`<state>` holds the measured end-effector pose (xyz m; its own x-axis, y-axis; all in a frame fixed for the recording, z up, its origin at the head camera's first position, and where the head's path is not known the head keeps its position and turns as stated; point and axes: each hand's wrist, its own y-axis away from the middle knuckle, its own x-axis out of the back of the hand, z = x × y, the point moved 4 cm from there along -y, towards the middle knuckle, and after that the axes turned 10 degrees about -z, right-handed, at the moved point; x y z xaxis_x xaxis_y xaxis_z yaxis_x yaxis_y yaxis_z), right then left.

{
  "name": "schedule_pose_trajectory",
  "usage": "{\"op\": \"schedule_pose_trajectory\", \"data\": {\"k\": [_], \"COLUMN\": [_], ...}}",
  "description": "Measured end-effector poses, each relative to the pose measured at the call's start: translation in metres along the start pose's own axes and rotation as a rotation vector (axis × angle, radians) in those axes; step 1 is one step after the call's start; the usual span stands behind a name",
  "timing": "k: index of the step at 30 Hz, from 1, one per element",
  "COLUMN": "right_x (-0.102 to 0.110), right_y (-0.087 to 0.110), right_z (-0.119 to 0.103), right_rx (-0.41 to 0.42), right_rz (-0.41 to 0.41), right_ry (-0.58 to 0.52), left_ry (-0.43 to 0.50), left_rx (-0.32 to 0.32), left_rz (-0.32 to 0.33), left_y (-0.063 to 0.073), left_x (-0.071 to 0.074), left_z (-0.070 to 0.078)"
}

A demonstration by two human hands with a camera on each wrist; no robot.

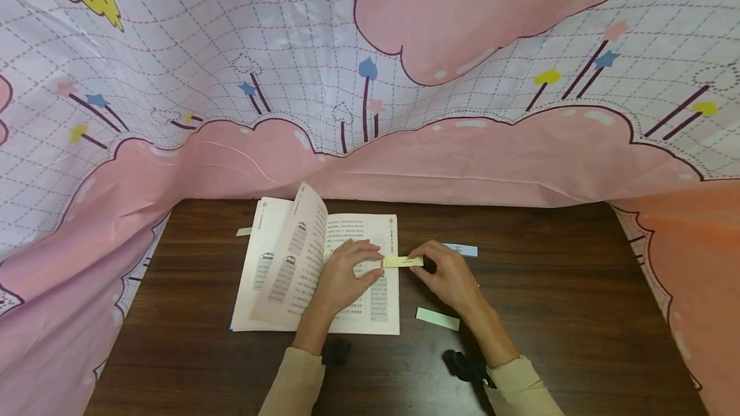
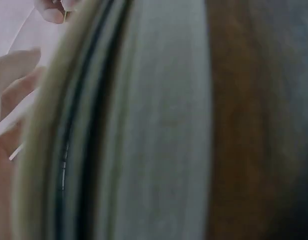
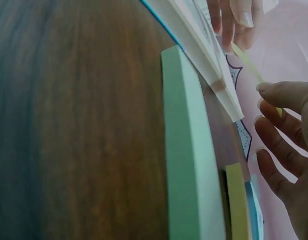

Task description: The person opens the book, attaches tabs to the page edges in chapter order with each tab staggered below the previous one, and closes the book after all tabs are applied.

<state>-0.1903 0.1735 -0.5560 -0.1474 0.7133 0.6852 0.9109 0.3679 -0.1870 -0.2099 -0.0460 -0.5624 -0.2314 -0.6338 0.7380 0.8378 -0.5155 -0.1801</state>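
Between its thumb and fingers, my right hand (image 1: 451,278) pinches a narrow yellow sticky note (image 1: 399,262) with dark writing on it. The note reaches over the right edge of an open book (image 1: 378,303). My left hand (image 1: 341,275) lies over the right-hand page, fingers and thumb spread apart around the note's left end. Beside my left wrist a loose page (image 1: 306,236) stands half raised. In the right wrist view the note runs from the right fingers (image 3: 283,95) up toward the left fingertips.
A green sticky note pad (image 1: 437,318) lies on the dark wooden table right of the book. Behind the right hand is a blue pad (image 1: 460,250); a yellow pad (image 3: 237,200) shows in the right wrist view. A pale green tab (image 1: 244,232) sticks out left of the book.
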Motion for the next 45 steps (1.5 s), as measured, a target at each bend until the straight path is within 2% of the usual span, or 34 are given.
{"op": "schedule_pose_trajectory", "data": {"k": [6,15,26,35,45], "right_x": [-0.002,-0.002,-0.007,-0.009,-0.010], "right_y": [0.002,0.002,0.001,0.001,0.001], "right_z": [0.007,0.012,0.017,0.017,0.017], "right_rx": [-0.004,-0.014,-0.025,0.003,-0.008], "right_rz": [-0.001,-0.004,-0.023,-0.006,-0.014], "right_ry": [0.021,0.040,0.067,0.087,0.099], "left_ry": [-0.022,-0.029,-0.126,-0.145,-0.147], "left_rx": [-0.057,-0.069,-0.052,-0.057,-0.050], "left_rz": [-0.044,-0.060,-0.093,-0.098,-0.108], "left_y": [0.000,0.000,0.000,-0.002,-0.002], "left_x": [-0.003,-0.008,-0.013,-0.016,-0.015], "left_z": [0.000,-0.001,-0.004,-0.005,-0.006]}}
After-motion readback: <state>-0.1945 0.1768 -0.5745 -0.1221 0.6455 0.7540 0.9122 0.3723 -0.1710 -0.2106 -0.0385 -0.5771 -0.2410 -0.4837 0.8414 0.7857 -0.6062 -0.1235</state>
